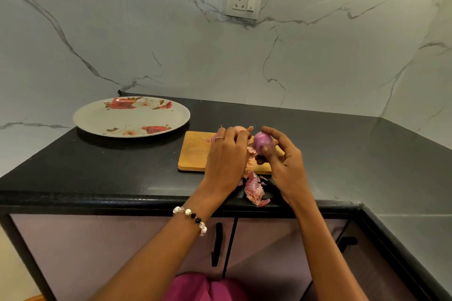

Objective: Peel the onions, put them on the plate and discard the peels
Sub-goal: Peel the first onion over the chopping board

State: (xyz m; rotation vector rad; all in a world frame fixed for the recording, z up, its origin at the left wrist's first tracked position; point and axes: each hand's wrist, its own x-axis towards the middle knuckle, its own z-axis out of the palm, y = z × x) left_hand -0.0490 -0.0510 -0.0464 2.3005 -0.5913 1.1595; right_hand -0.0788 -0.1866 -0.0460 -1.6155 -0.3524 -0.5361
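Observation:
My right hand grips a shiny purple peeled onion above the wooden cutting board, thumb across its front. My left hand hovers over the board with curled fingers at a bit of peel beside that onion. Behind the left hand an unpeeled pale onion shows partly, and a sliver of another onion peeks out at the knuckles. Loose pink peels lie between the hands and spill onto the black counter near its front edge. The flowered plate stands empty at the back left.
The black counter runs left and right of the board, with a marble wall behind carrying a socket. Cabinet doors with black handles are below the counter edge.

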